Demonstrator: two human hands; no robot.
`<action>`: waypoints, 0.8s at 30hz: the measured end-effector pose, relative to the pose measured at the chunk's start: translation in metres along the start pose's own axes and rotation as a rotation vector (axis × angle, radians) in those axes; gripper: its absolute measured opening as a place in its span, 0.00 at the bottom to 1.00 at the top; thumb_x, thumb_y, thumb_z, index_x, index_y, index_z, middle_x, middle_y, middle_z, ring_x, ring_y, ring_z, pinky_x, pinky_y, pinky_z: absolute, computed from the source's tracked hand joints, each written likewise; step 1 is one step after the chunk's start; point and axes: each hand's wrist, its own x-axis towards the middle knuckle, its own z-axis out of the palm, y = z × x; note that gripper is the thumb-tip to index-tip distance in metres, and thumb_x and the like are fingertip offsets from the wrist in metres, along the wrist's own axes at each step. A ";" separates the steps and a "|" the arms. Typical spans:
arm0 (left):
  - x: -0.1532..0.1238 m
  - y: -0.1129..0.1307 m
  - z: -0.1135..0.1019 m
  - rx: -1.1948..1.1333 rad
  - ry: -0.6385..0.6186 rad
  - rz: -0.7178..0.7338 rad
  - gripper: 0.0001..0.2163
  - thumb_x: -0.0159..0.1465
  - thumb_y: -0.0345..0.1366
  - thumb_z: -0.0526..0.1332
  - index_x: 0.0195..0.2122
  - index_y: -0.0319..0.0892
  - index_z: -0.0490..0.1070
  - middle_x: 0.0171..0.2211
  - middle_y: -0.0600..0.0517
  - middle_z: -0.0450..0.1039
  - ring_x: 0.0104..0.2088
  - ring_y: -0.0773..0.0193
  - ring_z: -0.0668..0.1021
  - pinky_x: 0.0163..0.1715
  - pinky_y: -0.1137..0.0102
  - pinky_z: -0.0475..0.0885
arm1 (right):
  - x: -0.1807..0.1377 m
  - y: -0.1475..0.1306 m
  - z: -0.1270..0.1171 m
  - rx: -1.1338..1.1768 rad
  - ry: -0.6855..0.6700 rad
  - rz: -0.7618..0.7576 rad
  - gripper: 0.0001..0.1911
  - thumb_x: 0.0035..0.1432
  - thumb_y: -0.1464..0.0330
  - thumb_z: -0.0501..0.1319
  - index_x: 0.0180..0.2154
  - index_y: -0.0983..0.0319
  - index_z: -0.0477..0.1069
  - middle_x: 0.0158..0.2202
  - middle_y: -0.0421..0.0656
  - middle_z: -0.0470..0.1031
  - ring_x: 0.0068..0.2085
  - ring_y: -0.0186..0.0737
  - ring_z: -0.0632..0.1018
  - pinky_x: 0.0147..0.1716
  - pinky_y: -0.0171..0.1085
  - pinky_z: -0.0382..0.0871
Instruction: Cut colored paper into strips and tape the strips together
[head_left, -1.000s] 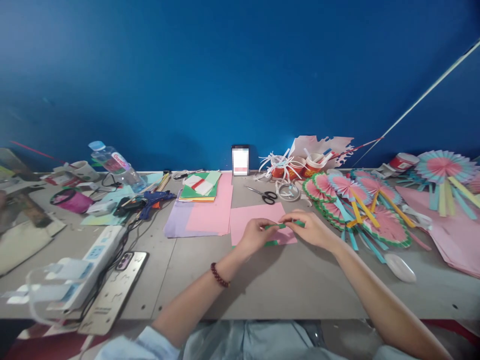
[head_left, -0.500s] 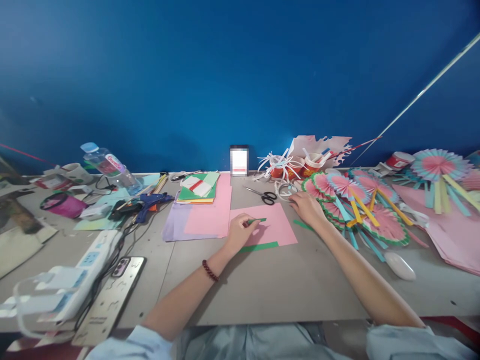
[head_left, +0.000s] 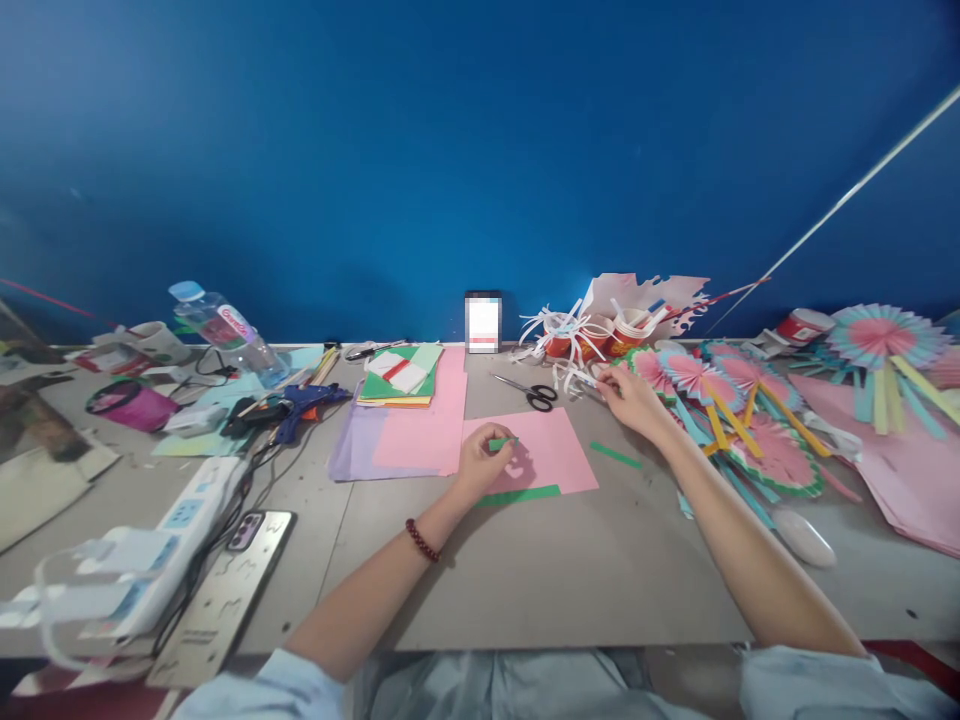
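My left hand (head_left: 484, 460) is pinched on a short green paper strip (head_left: 501, 443) just above a pink paper sheet (head_left: 559, 455). Along the sheet's front edge lies a longer green strip (head_left: 521, 494). My right hand (head_left: 634, 400) is closed at its fingertips on a thin white thing, apparently a roll of tape (head_left: 589, 379) seen nearly edge-on; the fingers partly hide it. Black-handled scissors (head_left: 540, 398) rest on the table to its left. Another green strip (head_left: 615, 455) lies on the table between the sheet and my right forearm.
Folded paper fans (head_left: 750, 400) crowd the right, beside a white computer mouse (head_left: 802, 535). Paper cups (head_left: 626, 330) with white strips stand at the back. To the left are stacked coloured papers (head_left: 397, 375), a blue glue gun (head_left: 300, 405), a bottle (head_left: 229, 330), a power strip (head_left: 180, 525) and a phone (head_left: 225, 590).
My right hand has lifted the white ring-shaped roll from the table and turned it on edge. My left hand has tilted the green strip slightly, staying above the pink sheet.
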 end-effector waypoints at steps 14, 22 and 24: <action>-0.007 0.006 0.000 0.209 -0.099 0.289 0.05 0.59 0.35 0.61 0.28 0.42 0.67 0.33 0.49 0.71 0.37 0.62 0.74 0.38 0.65 0.69 | -0.025 -0.040 -0.010 -0.086 0.158 -0.074 0.07 0.60 0.68 0.51 0.37 0.61 0.66 0.37 0.49 0.75 0.41 0.47 0.73 0.46 0.45 0.63; -0.011 0.013 0.002 0.279 -0.162 0.341 0.05 0.59 0.33 0.60 0.27 0.41 0.67 0.35 0.47 0.71 0.37 0.62 0.75 0.39 0.66 0.71 | -0.026 -0.046 -0.010 0.237 0.144 0.047 0.04 0.59 0.67 0.53 0.35 0.60 0.63 0.34 0.47 0.75 0.37 0.42 0.75 0.39 0.39 0.66; -0.014 0.014 0.002 0.293 -0.139 0.387 0.04 0.59 0.32 0.60 0.28 0.42 0.67 0.37 0.47 0.71 0.39 0.61 0.76 0.40 0.66 0.71 | -0.035 -0.058 -0.008 0.414 0.066 0.041 0.07 0.60 0.63 0.53 0.36 0.60 0.62 0.32 0.45 0.75 0.36 0.40 0.76 0.38 0.38 0.67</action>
